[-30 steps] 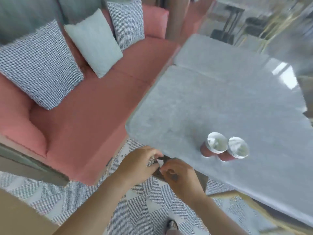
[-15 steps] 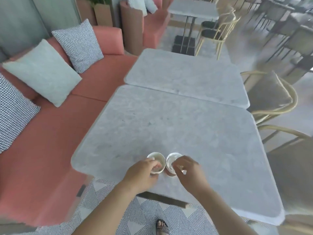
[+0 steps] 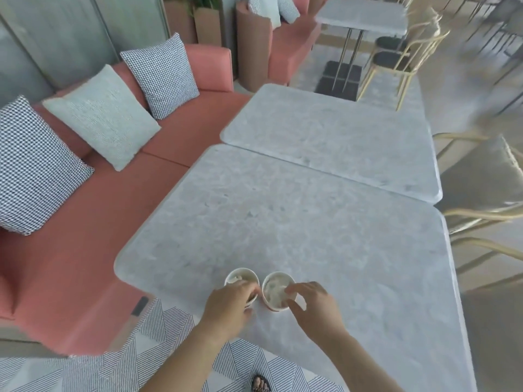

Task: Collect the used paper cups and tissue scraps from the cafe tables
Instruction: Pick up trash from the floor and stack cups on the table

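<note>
Left hand: the left hand (image 3: pixel 226 305) is curled over the near rim of the left cup (image 3: pixel 240 278), fingers hooked into its mouth, gripping it.
Right hand: the right hand (image 3: pixel 314 305) has its thumb on the outer wall of the right cup (image 3: pixel 276 288) and its fingers over the rim, pinching that near wall.
Cups: both stand upright, side by side and almost touching, close to the near edge of the bench (image 3: pixel 283 222).
Tissue: something pale lies inside each cup; whether it is tissue scrap I cannot tell.
Done: both cups are in hand but not yet lifted, so I judge the collecting here as only begun.
Left: lifting and carrying these two off. No other cup or scrap shows on this bench or on the second bench (image 3: pixel 325 131) butted against its far side; a far bench (image 3: pixel 362 15) is too blurred to check.
Edges: the cups sit just inside the rounded near-left corner, so a slip toward the body drops them onto the patterned floor (image 3: pixel 169 357).
Room: the sofa (image 3: pixel 70 264) crowds the left, the chairs (image 3: pixel 486 222) the right; straight up and back looks the easiest way out.
</note>
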`<state>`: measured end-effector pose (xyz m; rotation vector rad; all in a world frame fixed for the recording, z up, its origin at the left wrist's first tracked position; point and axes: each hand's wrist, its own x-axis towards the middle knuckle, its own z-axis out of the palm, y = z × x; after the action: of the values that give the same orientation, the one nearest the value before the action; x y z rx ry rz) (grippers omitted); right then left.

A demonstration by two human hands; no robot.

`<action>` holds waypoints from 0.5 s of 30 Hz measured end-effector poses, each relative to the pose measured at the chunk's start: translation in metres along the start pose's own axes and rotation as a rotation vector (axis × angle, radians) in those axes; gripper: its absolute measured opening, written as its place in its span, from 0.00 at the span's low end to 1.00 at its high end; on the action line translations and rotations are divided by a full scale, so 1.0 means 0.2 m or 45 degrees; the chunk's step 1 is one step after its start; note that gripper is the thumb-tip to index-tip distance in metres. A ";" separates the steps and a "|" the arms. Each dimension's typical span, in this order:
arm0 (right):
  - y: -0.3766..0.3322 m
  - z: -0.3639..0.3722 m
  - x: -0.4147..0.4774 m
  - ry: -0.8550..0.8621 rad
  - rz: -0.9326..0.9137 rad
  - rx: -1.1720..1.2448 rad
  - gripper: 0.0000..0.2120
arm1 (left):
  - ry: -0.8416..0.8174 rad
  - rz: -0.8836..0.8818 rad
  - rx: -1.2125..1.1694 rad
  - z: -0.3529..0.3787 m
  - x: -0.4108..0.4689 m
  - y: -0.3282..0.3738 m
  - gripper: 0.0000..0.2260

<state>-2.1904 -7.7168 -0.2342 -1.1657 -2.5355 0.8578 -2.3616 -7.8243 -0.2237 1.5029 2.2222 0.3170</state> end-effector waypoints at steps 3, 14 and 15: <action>0.01 -0.01 -0.02 0.024 -0.055 0.017 0.09 | 0.051 -0.011 0.035 0.01 -0.01 0.01 0.14; 0.03 -0.02 0.01 -0.124 -0.182 -0.071 0.11 | 0.066 -0.002 0.074 0.00 0.02 0.03 0.14; 0.03 -0.02 0.01 -0.139 -0.182 -0.080 0.11 | 0.072 0.003 0.071 0.00 0.02 0.03 0.15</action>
<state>-2.1870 -7.7104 -0.2353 -0.9653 -2.7130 0.8339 -2.3581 -7.8186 -0.2222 1.5439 2.2911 0.3042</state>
